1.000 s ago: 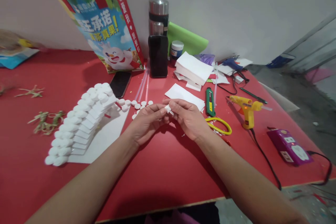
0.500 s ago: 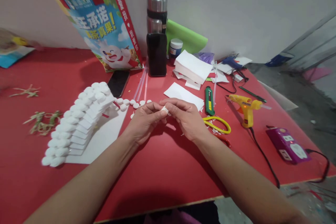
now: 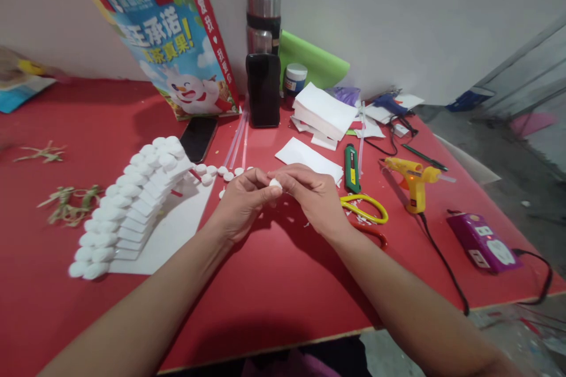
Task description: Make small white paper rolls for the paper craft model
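Note:
Between the fingertips of both hands is a small white disc (image 3: 275, 184), like the loose ones on the table; its material is unclear. My left hand (image 3: 247, 197) pinches it from the left, thumb on top. From the other side my right hand (image 3: 312, 191) closes on it with thumb and forefinger. Several loose white discs (image 3: 206, 179) lie just behind my left hand. To the left stands a curved white model (image 3: 128, 194), made of stacked discs and folded paper steps, on a white sheet (image 3: 177, 235). Yellow-handled scissors (image 3: 367, 209) lie partly hidden beside my right hand.
A yellow hot glue gun (image 3: 413, 179) and a purple power box (image 3: 484, 241) with cords lie right. Behind are a green cutter (image 3: 352, 168), white paper (image 3: 325, 112), glue sticks (image 3: 239, 141), a phone (image 3: 198, 138), a thermos (image 3: 264, 12) and a printed bag (image 3: 177, 53). Straw figures (image 3: 73, 205) lie left.
The white piece has turned between my fingers, so its rounded face shows more. Both hands stay in nearly the same place; the view has shifted slightly.

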Motion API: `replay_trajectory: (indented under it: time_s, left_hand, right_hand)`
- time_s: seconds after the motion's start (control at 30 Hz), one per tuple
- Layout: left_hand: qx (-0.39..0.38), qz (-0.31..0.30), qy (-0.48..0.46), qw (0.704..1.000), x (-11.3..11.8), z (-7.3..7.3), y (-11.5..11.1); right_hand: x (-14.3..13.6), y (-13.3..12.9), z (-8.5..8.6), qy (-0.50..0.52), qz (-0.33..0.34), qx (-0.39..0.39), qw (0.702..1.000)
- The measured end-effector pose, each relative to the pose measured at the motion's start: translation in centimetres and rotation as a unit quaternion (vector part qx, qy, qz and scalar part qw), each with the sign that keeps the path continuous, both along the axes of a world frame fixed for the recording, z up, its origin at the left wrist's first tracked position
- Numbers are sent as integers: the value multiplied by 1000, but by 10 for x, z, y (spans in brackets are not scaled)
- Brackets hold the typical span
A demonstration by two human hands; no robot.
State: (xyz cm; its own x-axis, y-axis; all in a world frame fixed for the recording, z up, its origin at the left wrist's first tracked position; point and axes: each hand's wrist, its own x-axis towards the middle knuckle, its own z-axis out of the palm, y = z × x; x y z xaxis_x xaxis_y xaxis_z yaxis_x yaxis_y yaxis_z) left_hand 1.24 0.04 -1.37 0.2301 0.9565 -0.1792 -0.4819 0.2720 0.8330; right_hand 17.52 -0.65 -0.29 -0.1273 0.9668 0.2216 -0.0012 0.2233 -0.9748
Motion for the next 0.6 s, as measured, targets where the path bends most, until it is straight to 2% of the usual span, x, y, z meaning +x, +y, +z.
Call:
replay_trajectory:
  time_s: [0.23, 0.6]
  left_hand:
    - [1, 2, 9, 1000, 0, 1, -1]
    - [6, 2, 27, 1000, -1, 0, -1]
  right_hand:
    - [0, -1, 2, -40, -15, 62, 997]
    - [0, -3, 0, -77, -29, 102, 991]
